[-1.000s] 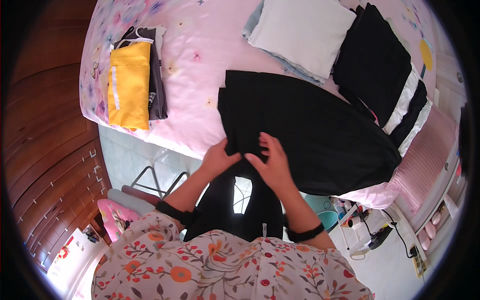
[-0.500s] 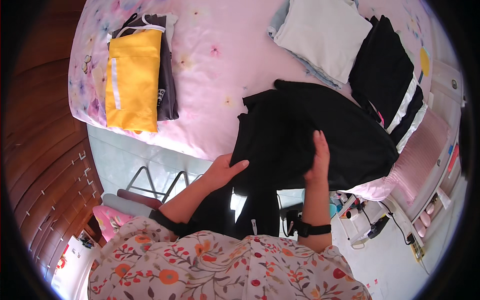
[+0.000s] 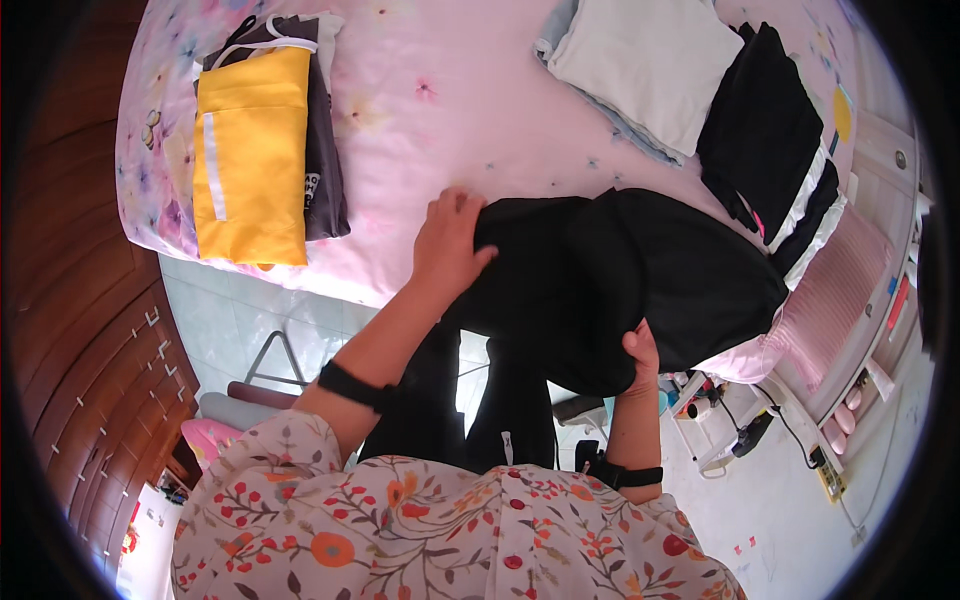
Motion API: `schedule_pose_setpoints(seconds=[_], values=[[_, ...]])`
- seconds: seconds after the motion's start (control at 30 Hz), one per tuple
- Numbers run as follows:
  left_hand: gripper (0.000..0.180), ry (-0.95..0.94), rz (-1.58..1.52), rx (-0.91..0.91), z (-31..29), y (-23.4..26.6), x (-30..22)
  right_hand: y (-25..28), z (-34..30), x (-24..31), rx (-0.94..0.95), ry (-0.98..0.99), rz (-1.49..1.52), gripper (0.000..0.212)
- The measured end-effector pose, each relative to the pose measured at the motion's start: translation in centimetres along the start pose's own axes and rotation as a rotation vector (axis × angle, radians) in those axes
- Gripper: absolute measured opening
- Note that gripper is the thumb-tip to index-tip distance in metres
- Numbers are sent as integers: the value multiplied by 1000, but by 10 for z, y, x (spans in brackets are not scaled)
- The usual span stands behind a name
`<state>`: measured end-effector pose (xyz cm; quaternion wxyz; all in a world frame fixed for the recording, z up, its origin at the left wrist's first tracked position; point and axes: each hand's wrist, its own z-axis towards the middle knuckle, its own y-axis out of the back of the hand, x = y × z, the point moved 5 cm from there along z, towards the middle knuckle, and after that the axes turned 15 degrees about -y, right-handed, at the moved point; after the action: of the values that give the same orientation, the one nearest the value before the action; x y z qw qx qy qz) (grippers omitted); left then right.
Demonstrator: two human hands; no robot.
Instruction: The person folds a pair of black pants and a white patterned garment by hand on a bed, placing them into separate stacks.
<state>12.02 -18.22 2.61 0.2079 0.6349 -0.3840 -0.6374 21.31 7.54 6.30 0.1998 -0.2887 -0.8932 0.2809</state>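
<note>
A black garment (image 3: 540,270), partly folded over itself, lies across the near edge of the bed, its lower part hanging past the edge; its exact kind is unclear. My left hand (image 3: 450,242) rests against its left edge, thumb spread toward the cloth and fingers bent near the upper left corner, slightly blurred. At the lower right of the fold, my right hand (image 3: 643,352) grips the cloth, thumb on top and fingers hidden beneath it.
A yellow folded garment (image 3: 255,150) tops a dark pile on the bed's left. Folded white clothing (image 3: 645,70) and black clothing (image 3: 765,130) lie at far right. A pink pillow (image 3: 835,290) is beyond. Below right stands a small white rack (image 3: 705,440) with cables.
My left hand has moved up along the garment's left edge. My right hand has come down toward me and now grasps the cloth, folding part of it over.
</note>
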Motion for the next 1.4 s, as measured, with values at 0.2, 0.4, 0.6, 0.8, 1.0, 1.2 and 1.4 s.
schedule_pose_setpoints(seconds=[0.2,0.4,0.6,0.8,1.0,1.2,1.4], values=[[19,150,-475,-28,59,-10,43,-17,-10,1,-23,-73,3,57],[29,3,-135,-219,134,39,50,-68,65,-19,-65,-60,-693,66],[38,252,-374,-119,153,21,112,-126,148,-41,27,237,-924,74],[32,61,-100,-372,67,41,85,-122,122,-47,1,319,-1167,68],[31,360,-287,-89,-11,13,44,-72,64,-85,-406,651,-1669,42],[34,509,-205,145,-37,-8,58,-37,75,-103,-627,538,-1923,41],[32,646,-784,125,-37,-20,66,-100,73,-123,-132,482,-1842,11]])
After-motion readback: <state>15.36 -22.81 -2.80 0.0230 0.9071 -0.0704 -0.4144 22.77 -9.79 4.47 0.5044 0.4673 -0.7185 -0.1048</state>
